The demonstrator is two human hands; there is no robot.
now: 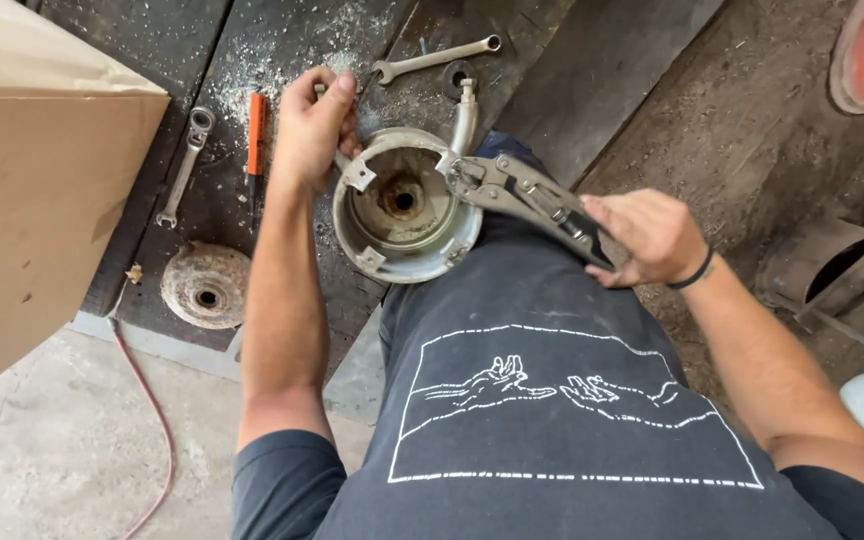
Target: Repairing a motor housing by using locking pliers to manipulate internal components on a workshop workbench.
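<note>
A round grey metal housing [404,205], open side up with a rusty hub in its middle, rests at the edge of the dark bench against my body. My right hand [652,238] grips the handles of silver locking pliers [522,192], whose jaws clamp the housing's right rim. My left hand [312,125] is closed around a small part at the housing's upper left rim; what it holds is mostly hidden by the fingers.
On the dark wooden bench [252,50] lie a combination spanner [437,58], a ratchet spanner [184,165], an orange-handled tool [256,135], a rusty round disc [206,285] and metal filings. A cardboard box [32,190] stands at left. A red hose [157,420] runs over the concrete floor.
</note>
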